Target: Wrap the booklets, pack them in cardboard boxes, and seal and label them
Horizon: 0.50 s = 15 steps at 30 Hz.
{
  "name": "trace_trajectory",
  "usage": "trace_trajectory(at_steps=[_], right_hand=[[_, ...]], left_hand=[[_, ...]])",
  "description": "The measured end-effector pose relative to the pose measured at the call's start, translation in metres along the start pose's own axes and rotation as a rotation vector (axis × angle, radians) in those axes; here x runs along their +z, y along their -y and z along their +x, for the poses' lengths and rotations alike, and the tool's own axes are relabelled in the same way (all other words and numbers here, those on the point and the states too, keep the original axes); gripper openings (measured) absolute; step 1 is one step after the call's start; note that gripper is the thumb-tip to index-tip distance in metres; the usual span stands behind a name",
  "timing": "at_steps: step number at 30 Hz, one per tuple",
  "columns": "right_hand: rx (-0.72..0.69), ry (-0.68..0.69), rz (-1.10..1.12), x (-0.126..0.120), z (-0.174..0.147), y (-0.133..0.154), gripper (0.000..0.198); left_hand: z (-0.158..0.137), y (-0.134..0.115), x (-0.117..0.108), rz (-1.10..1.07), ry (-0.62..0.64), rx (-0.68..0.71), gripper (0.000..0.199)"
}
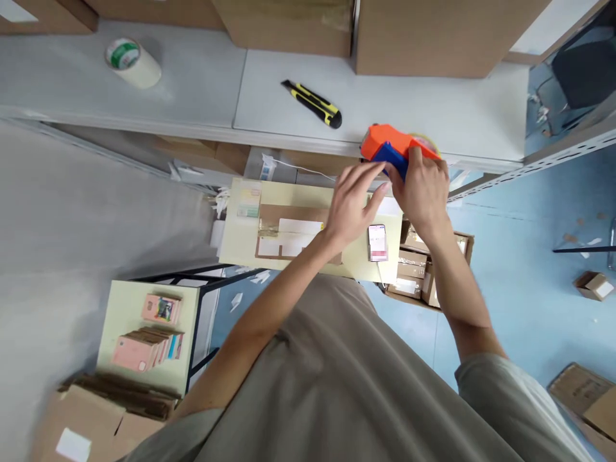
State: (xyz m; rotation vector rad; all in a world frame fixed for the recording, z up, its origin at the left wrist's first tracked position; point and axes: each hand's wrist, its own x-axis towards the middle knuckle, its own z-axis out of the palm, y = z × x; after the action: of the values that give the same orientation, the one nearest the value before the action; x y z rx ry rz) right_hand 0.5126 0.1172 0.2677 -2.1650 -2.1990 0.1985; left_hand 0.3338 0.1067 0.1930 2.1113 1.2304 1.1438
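Observation:
My right hand [426,187] is closed around an orange and blue tape dispenser [385,138] at the front edge of the grey shelf [202,83]. A roll of tape shows partly behind my right fingers. My left hand [352,204] is beside the dispenser, its fingers stretched toward the blue part and its thumb apart. Whether those fingertips touch it I cannot tell. Below my hands, a flat cardboard box [289,212] with a white label lies on a pale yellow table [235,240]. A phone [378,242] with a lit screen lies to the right of the box.
On the shelf are a yellow and black box cutter [312,102] and a tape roll [132,63]. Large cartons [423,38] line its back. An open carton of small boxes [409,282] is right of the table. Pink packages [137,351] sit on a side table at lower left.

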Motion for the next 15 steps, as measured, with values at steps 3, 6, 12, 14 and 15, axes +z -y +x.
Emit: trace_trajectory(at_steps=[3,6,12,14,15], right_hand=[[-0.038,-0.069,-0.044,-0.011,0.039,0.006,0.065],[-0.027,-0.057,-0.109,-0.009,0.073,0.011,0.072],[-0.005,-0.051,-0.145,0.003,0.102,0.008,0.067],[0.023,-0.124,-0.122,0.006,0.091,0.007,0.071],[0.047,-0.177,-0.088,0.009,0.08,0.007,0.073]], left_hand=[[0.051,-0.002,0.028,-0.035,-0.014,0.056,0.075],[0.075,0.005,0.038,-0.034,-0.01,0.068,0.081],[0.03,0.016,-0.002,-0.053,0.047,-0.009,0.076],[-0.004,0.029,-0.029,-0.032,0.011,-0.129,0.074],[-0.024,0.038,-0.045,-0.01,-0.015,-0.202,0.072]])
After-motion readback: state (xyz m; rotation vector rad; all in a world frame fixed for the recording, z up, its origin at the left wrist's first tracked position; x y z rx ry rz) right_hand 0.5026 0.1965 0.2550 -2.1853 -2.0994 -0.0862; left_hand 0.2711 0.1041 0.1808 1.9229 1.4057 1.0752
